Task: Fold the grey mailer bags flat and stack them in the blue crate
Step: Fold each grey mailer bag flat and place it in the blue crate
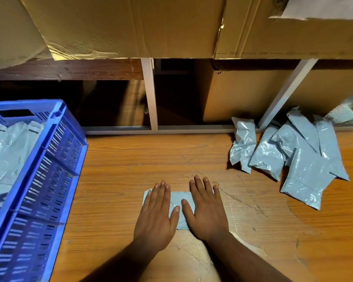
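Observation:
A folded grey mailer bag (178, 200) lies on the wooden floor at the centre of the view. My left hand (156, 212) presses flat on its left half with straight fingers. On its right half my right hand (205, 208) presses flat too, so only a strip of the bag shows between the hands. The blue crate (49, 159) stands at the left and holds several grey bags (6, 155). A loose pile of several grey mailer bags (293, 153) lies on the floor at the right.
Large cardboard boxes (130, 27) sit on a shelf straight ahead, with white metal legs (151, 92) and a floor rail (157, 130) below. Another box (236, 94) stands under the shelf. Bare wooden floor (151, 155) lies between crate and pile.

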`<move>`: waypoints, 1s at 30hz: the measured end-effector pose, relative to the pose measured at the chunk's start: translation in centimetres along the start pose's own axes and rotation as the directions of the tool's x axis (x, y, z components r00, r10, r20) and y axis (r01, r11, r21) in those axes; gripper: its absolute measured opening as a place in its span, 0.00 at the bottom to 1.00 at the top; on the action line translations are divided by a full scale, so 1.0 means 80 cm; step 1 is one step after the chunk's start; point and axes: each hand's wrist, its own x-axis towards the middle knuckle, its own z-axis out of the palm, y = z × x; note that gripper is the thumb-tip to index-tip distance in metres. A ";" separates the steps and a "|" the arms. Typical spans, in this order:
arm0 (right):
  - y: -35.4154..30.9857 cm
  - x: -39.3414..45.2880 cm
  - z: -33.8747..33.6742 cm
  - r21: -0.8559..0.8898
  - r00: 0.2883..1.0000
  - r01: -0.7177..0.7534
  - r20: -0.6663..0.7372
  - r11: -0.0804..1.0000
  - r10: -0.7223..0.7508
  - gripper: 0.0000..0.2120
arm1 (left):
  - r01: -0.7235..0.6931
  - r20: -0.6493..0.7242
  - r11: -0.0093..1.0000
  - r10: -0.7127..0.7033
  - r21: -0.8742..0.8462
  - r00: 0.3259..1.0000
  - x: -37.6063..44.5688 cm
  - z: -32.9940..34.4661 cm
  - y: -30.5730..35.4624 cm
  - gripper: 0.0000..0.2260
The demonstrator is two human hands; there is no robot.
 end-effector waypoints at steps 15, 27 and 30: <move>0.014 0.034 -0.113 0.248 0.977 0.181 0.069 0.952 -0.204 0.19 | -0.100 0.172 0.934 0.167 -0.344 0.971 0.059 -0.131 -0.043 0.04; 0.024 -0.031 -0.065 0.098 0.950 0.309 -0.079 0.946 -0.302 0.13 | -0.333 0.092 0.920 0.357 -0.207 0.930 -0.019 -0.079 -0.067 0.14; 0.019 -0.023 -0.078 0.146 0.936 0.315 -0.211 0.938 -0.282 0.10 | -0.275 -0.072 0.925 0.265 -0.261 0.961 -0.025 -0.073 -0.059 0.12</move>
